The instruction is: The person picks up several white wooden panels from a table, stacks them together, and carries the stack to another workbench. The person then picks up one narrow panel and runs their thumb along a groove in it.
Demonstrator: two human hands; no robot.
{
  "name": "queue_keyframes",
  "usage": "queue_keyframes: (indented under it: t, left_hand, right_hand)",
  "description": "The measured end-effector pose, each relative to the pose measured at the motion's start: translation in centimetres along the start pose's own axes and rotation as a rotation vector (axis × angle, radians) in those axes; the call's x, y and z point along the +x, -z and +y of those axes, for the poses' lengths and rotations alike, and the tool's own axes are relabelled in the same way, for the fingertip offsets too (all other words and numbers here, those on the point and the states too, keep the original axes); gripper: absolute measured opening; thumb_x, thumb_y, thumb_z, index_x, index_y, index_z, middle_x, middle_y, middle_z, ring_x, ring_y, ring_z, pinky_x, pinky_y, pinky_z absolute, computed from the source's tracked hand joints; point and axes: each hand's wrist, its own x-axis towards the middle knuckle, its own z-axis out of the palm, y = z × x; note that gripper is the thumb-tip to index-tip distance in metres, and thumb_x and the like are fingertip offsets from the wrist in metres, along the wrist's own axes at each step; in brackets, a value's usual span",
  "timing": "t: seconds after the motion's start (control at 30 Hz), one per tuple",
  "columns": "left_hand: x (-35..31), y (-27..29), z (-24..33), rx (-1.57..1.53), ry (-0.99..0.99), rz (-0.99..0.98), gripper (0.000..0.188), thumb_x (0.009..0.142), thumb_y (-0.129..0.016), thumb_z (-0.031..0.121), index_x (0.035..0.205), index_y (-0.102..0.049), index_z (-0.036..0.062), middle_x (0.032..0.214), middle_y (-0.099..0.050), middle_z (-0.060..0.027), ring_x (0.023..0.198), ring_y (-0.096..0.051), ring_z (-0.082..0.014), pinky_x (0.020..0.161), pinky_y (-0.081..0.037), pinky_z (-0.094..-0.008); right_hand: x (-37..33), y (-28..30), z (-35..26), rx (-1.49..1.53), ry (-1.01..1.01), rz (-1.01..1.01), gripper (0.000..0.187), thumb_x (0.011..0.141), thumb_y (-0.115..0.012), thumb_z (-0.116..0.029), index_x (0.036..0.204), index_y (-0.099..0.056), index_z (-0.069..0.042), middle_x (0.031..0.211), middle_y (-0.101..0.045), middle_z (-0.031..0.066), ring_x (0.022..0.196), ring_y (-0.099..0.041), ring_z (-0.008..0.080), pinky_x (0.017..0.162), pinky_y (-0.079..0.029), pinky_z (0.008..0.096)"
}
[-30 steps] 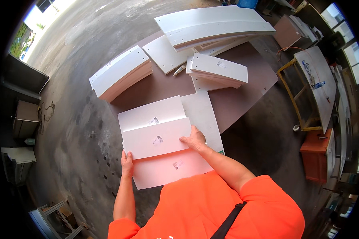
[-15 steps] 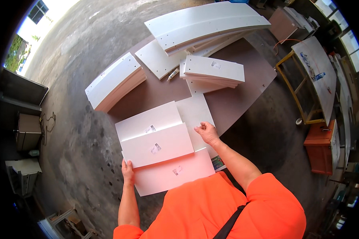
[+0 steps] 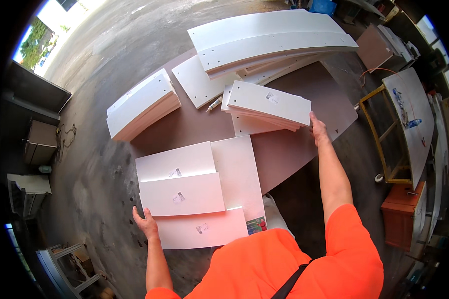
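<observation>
Three overlapping white boards with labels (image 3: 184,199) lie on a larger white panel (image 3: 239,169) in front of me. Beside their left edge is my left hand (image 3: 148,224), fingers spread and holding nothing. Farther right, a fanned stack of short white boards (image 3: 269,102) sits on the brown sheet. My right hand (image 3: 319,132), arm stretched out, has its fingers closed at the right end of the stack's top board. Part of those fingers is hidden by the board's end.
A brown sheet (image 3: 304,144) carries long white boards (image 3: 269,40) at the back and another board stack (image 3: 144,107) at left. A tube (image 3: 214,103) lies between the stacks. At right stand a yellow-framed table (image 3: 409,107) and a reddish-brown cabinet (image 3: 401,217).
My right hand has moved from above the large white panel out to the short board stack. My left hand has come off the labelled boards' edge and its fingers have spread.
</observation>
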Motion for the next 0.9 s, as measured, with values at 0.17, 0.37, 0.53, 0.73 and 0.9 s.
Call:
queue_keyframes:
  t: [0.17, 0.37, 0.53, 0.73, 0.9]
  left_hand:
    - [-1.6, -9.5, 13.2, -0.221, -0.27, -0.178, 0.049, 0.096, -0.062, 0.017, 0.137, -0.048, -0.0051, 0.136, -0.054, -0.0179, 0.128, -0.051, -0.0293, 0.111, -0.036, -0.039]
    - [6.2, -29.7, 28.4, -0.254, -0.21, -0.517, 0.078, 0.092, -0.068, 0.046, 0.143, -0.042, -0.0063, 0.138, -0.053, -0.0236, 0.129, -0.051, -0.0307, 0.106, -0.042, -0.0393]
    - [4.5, -36.8, 35.0, -0.369, 0.173, -0.856, 0.05, 0.094, -0.067, 0.037, 0.126, -0.061, -0.001, 0.111, -0.068, -0.0115, 0.101, -0.061, -0.0192, 0.092, -0.047, -0.0338]
    - [-1.0, -36.7, 35.0, -0.326, -0.01, -0.825, 0.033, 0.092, -0.07, 0.026, 0.111, -0.069, -0.0009, 0.091, -0.069, -0.0042, 0.081, -0.06, -0.011, 0.076, -0.049, -0.0282]
    - [-3.0, -37.7, 35.1, -0.429, 0.052, -0.727, 0.044, 0.093, -0.068, 0.029, 0.12, -0.065, -0.0054, 0.107, -0.071, -0.0137, 0.095, -0.065, -0.0184, 0.088, -0.05, -0.0319]
  right_hand:
    - [3.5, -4.0, -0.8, 0.109, -0.062, -0.313, 0.067, 0.086, -0.077, -0.044, 0.13, -0.056, 0.002, 0.118, -0.065, 0.0117, 0.106, -0.062, 0.0245, 0.093, -0.049, 0.0402]
    - [3.1, -5.0, -2.8, 0.063, -0.051, -0.474, 0.068, 0.087, -0.076, -0.042, 0.13, -0.055, 0.006, 0.124, -0.064, 0.0165, 0.112, -0.061, 0.0252, 0.097, -0.047, 0.0372]
    - [5.8, -2.8, -0.7, 0.128, -0.111, -0.406, 0.069, 0.087, -0.076, -0.04, 0.128, -0.054, 0.01, 0.125, -0.062, 0.0198, 0.112, -0.062, 0.0272, 0.098, -0.047, 0.0384]
    - [3.8, 2.7, 0.9, 0.428, -0.203, -0.431, 0.065, 0.085, -0.078, -0.031, 0.13, -0.052, 0.009, 0.121, -0.063, 0.018, 0.11, -0.063, 0.027, 0.093, -0.052, 0.0415]
    - [0.7, 9.9, 8.4, 0.839, -0.175, -0.228, 0.062, 0.085, -0.077, -0.031, 0.133, -0.054, -0.001, 0.124, -0.063, 0.01, 0.114, -0.061, 0.0257, 0.097, -0.049, 0.0415]
